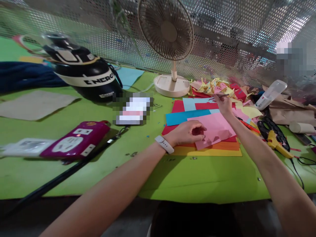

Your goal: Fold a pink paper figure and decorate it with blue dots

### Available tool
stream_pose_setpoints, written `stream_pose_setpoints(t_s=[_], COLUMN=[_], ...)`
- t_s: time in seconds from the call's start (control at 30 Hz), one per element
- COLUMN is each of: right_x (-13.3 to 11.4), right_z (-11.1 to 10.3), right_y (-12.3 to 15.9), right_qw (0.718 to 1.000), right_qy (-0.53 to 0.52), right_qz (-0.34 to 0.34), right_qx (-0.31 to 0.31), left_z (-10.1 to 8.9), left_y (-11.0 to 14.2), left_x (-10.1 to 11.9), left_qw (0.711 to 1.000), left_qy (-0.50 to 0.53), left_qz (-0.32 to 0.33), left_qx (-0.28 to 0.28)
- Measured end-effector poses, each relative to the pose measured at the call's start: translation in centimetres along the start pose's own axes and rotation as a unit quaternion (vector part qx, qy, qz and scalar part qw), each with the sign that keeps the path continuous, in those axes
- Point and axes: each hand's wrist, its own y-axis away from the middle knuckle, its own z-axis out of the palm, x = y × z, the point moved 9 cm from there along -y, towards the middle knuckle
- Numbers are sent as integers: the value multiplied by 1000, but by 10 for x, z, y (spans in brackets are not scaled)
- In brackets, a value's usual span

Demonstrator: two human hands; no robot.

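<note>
The pink sheet (pixel 217 124) is located on top of the coloured paper stack, on the green table (pixel 158 184). It is set askew to the yellow sheet (pixel 217 152) beneath, with its near edge rising toward the right. Its longer axis appears to be directed from left to right, although its left portion is partly covered by the left hand (pixel 189 132).

The left hand is positioned over the left part of the pink sheet, so that most of the visible surface lies to its right. Its fingers are loosely bent, a gap is left between thumb and index finger, and no object is seen between them. Whether the sheet is touched by the fingertips cannot be determined.

The right hand (pixel 224 104) is held beyond the far edge of the pink sheet, near the paper scraps (pixel 217 87). A slim tool (pixel 225 95) is pinched between its fingers, with the shaft directed roughly across the view and the tip toward the left; the exact type of tool cannot be identified. The left hand is therefore judged to be the nearer to the sheet, with the sheet's visible area situated between both hands
</note>
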Motion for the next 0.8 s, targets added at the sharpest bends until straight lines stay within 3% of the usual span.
stream_pose_setpoints(t_s=[0.1,0.2,0.27,0.33,0.43,0.6,0.8], right_x=[-16,-29,-39,-42,-35,-1,9], right_z=[-4,3,8,12,17,17,5], right_y=[4,14,22,30,42,60,72], right_qw=[999,998,998,997,993,970,963], right_qy=[-7,-16,-23,-35,-82,-167,-205], right_qz=[-43,-51,-58,-50,2,146,165], right_qx=[15,-11,-33,-53,-83,-97,-56], left_z=[-9,-14,-6,3,11,8,3], left_y=[2,10,16,21,27,40,54], left_x=[-1,-13,-24,-29,-30,-32,-34], left_qw=[996,974,957,948,948,954,960], left_qy=[-60,-172,-224,-255,-269,-272,-262], left_qz=[-34,-120,-173,-187,-170,-117,-72], left_qx=[49,90,65,31,-6,-42,-75])
